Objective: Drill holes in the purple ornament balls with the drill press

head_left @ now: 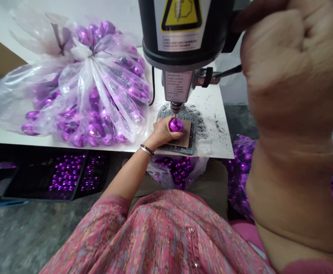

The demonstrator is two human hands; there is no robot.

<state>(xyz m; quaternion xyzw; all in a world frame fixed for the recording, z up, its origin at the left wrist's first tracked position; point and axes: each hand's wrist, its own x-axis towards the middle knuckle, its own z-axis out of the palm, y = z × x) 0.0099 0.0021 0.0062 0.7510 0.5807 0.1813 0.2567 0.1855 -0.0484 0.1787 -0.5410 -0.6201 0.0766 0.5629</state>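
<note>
A shiny purple ball [176,125] sits under the chuck of a small drill press [180,85]. My left hand [164,131] is closed around the ball's side, with thumb and fingers gripping it. The thin bit comes down to the top of the ball; whether it has entered, I cannot tell. Below them lies a brown square board [187,137] on the grey press base [193,146]. Large and close at the upper right, my right hand [286,72] is curled in a fist at the end of the feed lever [227,73]; its fingertips are hidden.
Clear bags of purple balls [94,95] cover the left of the white table [212,148]. Dark shavings [202,121] lie around the base. An open bag of balls [177,171] hangs below the table edge. Black crates [66,175] with balls stand lower left, more bags [242,171] at right.
</note>
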